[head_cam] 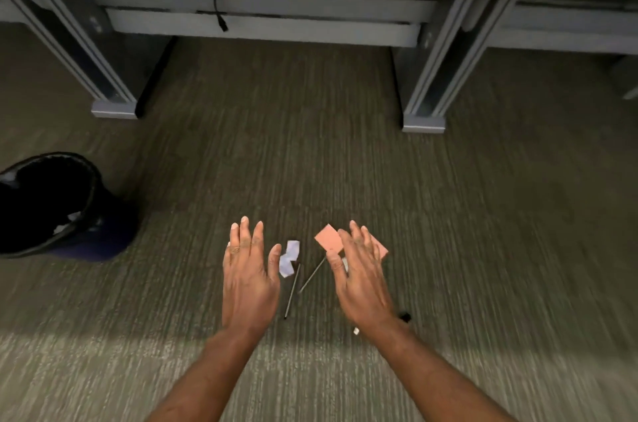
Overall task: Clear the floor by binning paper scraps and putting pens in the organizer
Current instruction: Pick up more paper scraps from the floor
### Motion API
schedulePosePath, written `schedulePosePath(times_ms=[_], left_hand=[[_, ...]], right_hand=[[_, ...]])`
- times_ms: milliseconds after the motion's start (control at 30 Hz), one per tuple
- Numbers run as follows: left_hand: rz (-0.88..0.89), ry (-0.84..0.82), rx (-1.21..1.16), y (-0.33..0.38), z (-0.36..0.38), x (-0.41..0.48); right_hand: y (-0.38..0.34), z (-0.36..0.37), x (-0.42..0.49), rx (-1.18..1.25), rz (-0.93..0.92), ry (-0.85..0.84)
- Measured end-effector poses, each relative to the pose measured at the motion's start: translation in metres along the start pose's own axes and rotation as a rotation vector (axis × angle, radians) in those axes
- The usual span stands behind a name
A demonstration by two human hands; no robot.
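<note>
A: What is seen, from the largest thing down?

B: A carpeted floor (483, 214) fills the view, with grey desk frames (262, 17) across the top, from ten to two o'clock. A black bin (51, 204) is seen at nine o'clock, well apart from both hands; pale scraps can be made out inside it.

A: And the hands?

B: The left hand (248, 276) is held palm down with fingers spread, nothing gripped. The right hand (362, 280) is likewise spread and empty, fingers pointing toward twelve o'clock. Whether either touches the carpet cannot be told.

A: Where are the scraps?

B: A pink paper (329, 238) is found at eleven o'clock of the right hand, partly covered by its fingers. A white crumpled scrap (289, 257) is placed just beside the left thumb, at two o'clock of that hand.

A: The pens?

B: Two thin dark pens lie between the hands: one pen (292, 292) below the white scrap, a slanted pen (312, 275) near the right thumb. A small black object (404, 317) and a tiny white bit (356, 331) are seen by the right wrist, at five o'clock. Everything is blurred.
</note>
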State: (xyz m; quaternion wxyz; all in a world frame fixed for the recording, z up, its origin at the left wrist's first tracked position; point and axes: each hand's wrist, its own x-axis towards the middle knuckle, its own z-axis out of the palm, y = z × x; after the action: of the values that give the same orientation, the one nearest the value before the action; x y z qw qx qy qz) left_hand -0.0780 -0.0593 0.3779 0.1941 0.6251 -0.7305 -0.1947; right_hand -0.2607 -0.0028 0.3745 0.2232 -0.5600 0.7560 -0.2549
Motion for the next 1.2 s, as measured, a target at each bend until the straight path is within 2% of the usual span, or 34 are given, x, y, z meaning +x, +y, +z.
schedulePosePath(times_ms=[333,567,900,1067,1200], left_hand=[[0.007,-0.118,0.069,-0.076,0.129,-0.009],[0.015,-0.156,0.131,-0.143,0.209,0.001],[-0.071,-0.227,0.098,-0.211,0.289,0.03],[-0.094,-0.302,0.145,-0.233,0.318,0.037],[-0.17,-0.295,0.118,-0.246,0.335,0.048]], right_hand=[[0.151,0.08,-0.006,-0.194,0.169,0.042],[0.229,0.167,-0.001,-0.289,0.22,-0.036],[0.293,0.246,0.022,-0.28,0.333,-0.086],[0.305,0.265,0.036,-0.288,0.405,-0.087],[0.299,0.271,0.041,-0.246,0.491,-0.116]])
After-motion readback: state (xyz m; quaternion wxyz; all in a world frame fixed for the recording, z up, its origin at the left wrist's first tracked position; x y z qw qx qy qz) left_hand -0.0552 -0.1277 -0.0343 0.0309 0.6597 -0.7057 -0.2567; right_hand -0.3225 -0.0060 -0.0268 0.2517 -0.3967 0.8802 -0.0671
